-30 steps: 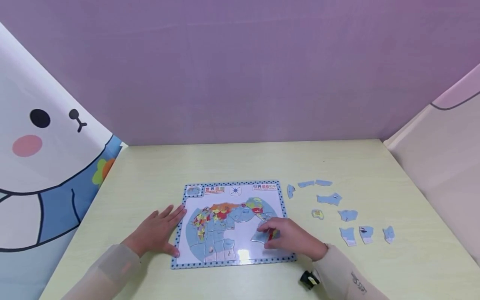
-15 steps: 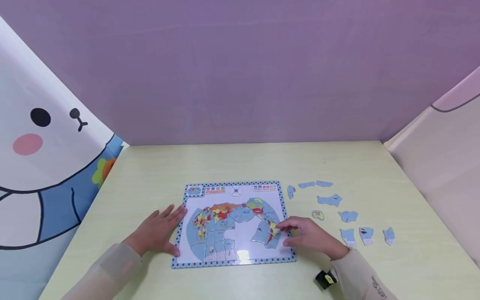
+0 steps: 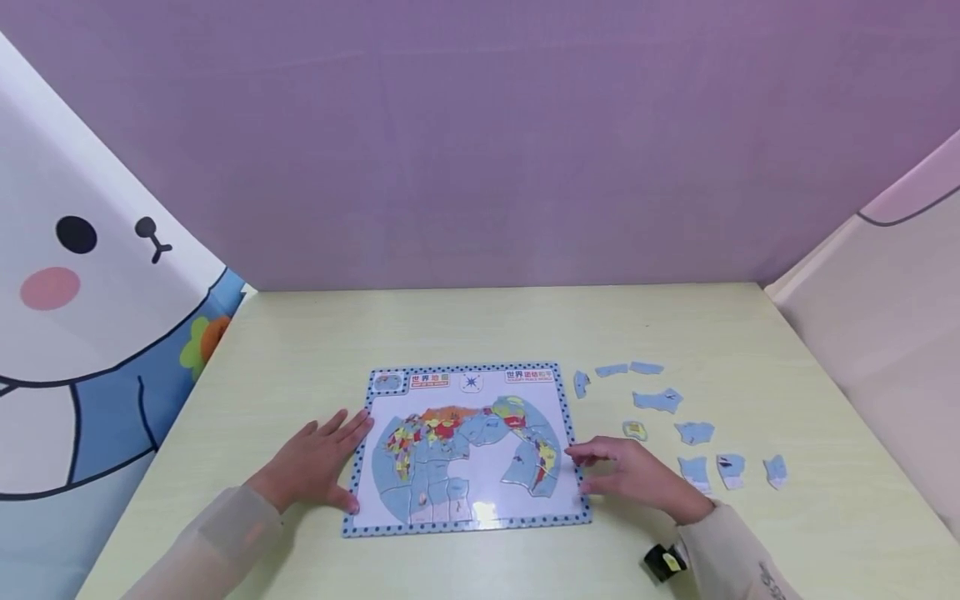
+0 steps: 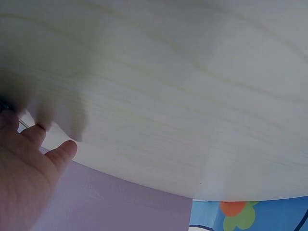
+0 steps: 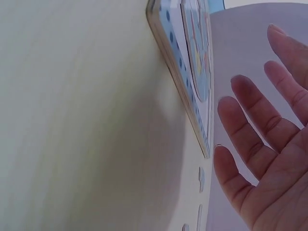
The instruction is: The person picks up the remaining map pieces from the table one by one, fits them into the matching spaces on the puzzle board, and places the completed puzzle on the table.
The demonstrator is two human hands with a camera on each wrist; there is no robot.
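Note:
A world map jigsaw board (image 3: 487,471) with a blue dotted border lies flat on the table, part of its map filled with pieces. My left hand (image 3: 307,467) rests on the board's left edge, fingers spread. At the right edge, my right hand (image 3: 637,475) holds nothing, its thumb and fingers apart. Near it, a blue piece with a yellow and red landmass (image 3: 546,462) lies among the joined pieces. The right wrist view shows the right hand's bare palm (image 5: 269,139) beside the board's edge (image 5: 175,72). In the left wrist view, the left fingertips (image 4: 62,151) are partly visible.
Several loose blue jigsaw pieces (image 3: 657,400) lie on the table right of the board, with a small yellow-green piece (image 3: 634,430) among them. A small black object (image 3: 664,563) sits by the right cuff. A purple cloth wall (image 3: 495,167) stands behind the table.
My right hand has let go of the blue piece with the landmass, which now lies on the board, and has drawn back to the right. The left hand has stayed put.

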